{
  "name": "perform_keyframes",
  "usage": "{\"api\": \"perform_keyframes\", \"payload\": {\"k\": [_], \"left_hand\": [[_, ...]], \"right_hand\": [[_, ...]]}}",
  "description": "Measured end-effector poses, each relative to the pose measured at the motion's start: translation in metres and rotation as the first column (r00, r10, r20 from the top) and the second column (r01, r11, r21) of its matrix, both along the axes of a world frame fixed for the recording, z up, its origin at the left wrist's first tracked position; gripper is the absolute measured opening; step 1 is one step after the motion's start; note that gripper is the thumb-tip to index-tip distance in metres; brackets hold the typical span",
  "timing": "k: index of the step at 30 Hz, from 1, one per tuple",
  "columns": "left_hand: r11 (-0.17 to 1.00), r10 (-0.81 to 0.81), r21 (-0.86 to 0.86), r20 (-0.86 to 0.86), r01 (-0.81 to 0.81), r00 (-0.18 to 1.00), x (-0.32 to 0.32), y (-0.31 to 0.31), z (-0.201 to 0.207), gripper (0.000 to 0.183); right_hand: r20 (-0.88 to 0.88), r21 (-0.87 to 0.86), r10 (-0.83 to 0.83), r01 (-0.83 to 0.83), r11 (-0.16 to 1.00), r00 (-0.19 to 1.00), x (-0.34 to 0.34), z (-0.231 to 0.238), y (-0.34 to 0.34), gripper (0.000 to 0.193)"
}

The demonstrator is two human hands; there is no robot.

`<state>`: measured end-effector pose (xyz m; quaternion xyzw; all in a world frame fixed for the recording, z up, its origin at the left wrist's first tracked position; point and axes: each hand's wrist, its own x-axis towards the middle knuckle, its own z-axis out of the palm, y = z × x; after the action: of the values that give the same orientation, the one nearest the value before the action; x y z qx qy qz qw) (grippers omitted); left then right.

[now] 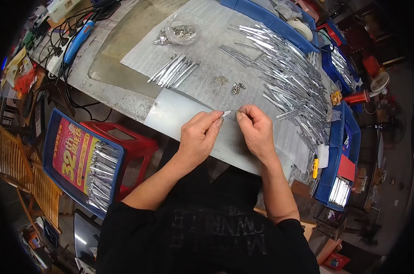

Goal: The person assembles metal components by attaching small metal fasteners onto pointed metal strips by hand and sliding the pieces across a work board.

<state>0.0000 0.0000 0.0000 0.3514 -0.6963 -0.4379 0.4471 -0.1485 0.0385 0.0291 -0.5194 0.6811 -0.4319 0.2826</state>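
Since the left hand (pixel 198 133) pinches a small silvery piece (pixel 226 113) between thumb and forefinger, I treat that grip as the anchor. The piece sits above the pale sheet (pixel 170 109) along the near edge of the table (pixel 109 95), its tip toward the right hand (pixel 258 131). Over there thumb and forefinger seem drawn close together just beside the piece, but whether they meet or hold anything, I cannot tell. To work well, I would want the left wrist quiet and only the right fingers making fine adjustments, pressing lightly so that the piece does not twist. I would work low over the sheet, so that a dropped bit lands in plain sight, well apart from the heap of silver strips (pixel 289 68), where it could vanish.
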Motion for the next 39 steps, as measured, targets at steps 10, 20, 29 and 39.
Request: {"api": "perform_keyframes", "payload": {"k": [10,20,29,39], "left_hand": [[1.0,0.003,-0.017,-0.06,-0.004,0.998,-0.01,0.006,-0.001,0.012],[1.0,0.009,0.001,-0.046,-0.009,0.999,-0.012,0.009,0.001,0.01],[0.999,0.031,-0.019,-0.069,-0.032,0.997,-0.013,0.01,-0.001,0.01],[0.999,0.042,0.003,-0.068,-0.042,0.997,-0.013,0.011,-0.001,0.009]], "right_hand": [[0.096,-0.119,-0.028,0.039,0.992,0.995,0.012,-0.006,0.01,0.012],[0.142,-0.12,-0.041,0.059,0.991,0.989,0.013,-0.009,0.011,0.013],[0.22,-0.089,-0.059,0.081,0.993,0.974,0.016,-0.011,0.01,0.014],[0.021,-0.203,-0.078,0.08,0.976,0.997,0.018,-0.016,0.01,0.013]]}}
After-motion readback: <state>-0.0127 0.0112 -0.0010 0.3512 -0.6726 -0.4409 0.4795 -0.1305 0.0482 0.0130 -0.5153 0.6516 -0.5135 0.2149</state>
